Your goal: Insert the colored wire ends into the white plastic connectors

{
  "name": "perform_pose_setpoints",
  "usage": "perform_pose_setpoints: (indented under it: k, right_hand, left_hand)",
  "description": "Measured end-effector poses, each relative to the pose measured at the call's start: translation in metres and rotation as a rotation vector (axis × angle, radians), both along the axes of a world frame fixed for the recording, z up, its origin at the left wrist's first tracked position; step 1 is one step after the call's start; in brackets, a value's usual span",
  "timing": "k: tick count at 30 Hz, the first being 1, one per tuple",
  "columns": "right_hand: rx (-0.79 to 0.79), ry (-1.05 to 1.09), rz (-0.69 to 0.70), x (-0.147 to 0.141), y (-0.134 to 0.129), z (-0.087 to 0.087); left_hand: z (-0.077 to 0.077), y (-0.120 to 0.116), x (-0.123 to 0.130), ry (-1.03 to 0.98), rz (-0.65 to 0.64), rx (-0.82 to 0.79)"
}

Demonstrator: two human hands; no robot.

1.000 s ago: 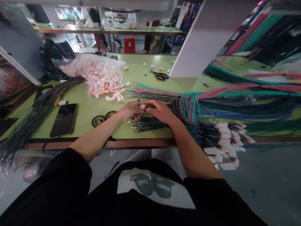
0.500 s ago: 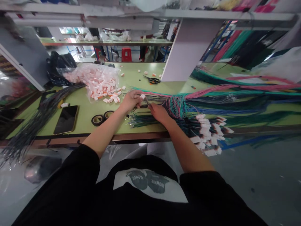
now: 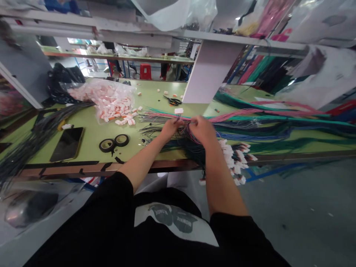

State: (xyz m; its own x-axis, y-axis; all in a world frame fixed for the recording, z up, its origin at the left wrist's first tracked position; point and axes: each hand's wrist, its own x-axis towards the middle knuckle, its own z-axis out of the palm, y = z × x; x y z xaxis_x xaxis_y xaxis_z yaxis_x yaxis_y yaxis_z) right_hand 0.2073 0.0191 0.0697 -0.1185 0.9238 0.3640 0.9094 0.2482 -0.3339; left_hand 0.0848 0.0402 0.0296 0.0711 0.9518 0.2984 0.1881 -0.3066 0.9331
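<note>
My left hand (image 3: 171,128) is closed on thin wires just below a white connector (image 3: 178,111), which stands up above the fingers. Close beside it, my right hand (image 3: 202,129) is slightly blurred, its fingers curled onto the wires (image 3: 191,139) of the tangled bundle. Pink wires (image 3: 236,113) and green wires run off to the right from there, along with blue ones. Loose wire ends (image 3: 150,129) fan out to the left of my hands. By my right forearm, a cluster of white connectors (image 3: 230,157) on wires hangs over the table's front edge.
A clear bag (image 3: 102,96) of white and orange connectors lies at the back left. Black scissors (image 3: 172,101) rest near a white upright panel (image 3: 210,70). Two tape rolls (image 3: 121,140) and a phone (image 3: 67,144) sit at the left, beside dark wires (image 3: 52,124).
My left hand has moved right with the connector, now beside my right hand over the tangle. My right hand has shifted up and right onto the bundle. The camera view has shifted slightly.
</note>
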Motion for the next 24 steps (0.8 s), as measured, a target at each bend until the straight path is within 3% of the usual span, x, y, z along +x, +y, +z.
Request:
perform_pose_setpoints:
  k: [3,6,9,12,17,21,24]
  right_hand:
    - [0.086,0.096,0.002,0.01,0.007,0.019]
    - [0.004,0.116,0.109,0.007,0.018,0.019]
    - [-0.031,0.297,0.059,0.003,0.023,0.01]
    - [-0.07,0.535,0.024,0.002,0.022,0.003]
    - [-0.083,0.669,0.046,0.002,0.02,0.008]
    - [-0.103,0.759,0.019,-0.002,0.02,0.008]
    - [-0.11,0.751,-0.021,0.0,0.021,0.006]
  left_hand:
    - [0.004,0.005,-0.002,0.15,-0.091,0.032]
    - [0.005,0.004,0.001,0.131,-0.167,0.027]
    - [0.005,-0.002,0.004,-0.05,-0.263,-0.059]
    - [0.005,-0.005,0.006,-0.277,-0.322,-0.277]
    - [0.004,-0.003,0.005,-0.535,-0.421,-0.454]
    - [0.001,-0.004,0.009,-0.565,-0.357,-0.421]
    - [-0.002,-0.005,0.013,-0.481,-0.226,-0.269]
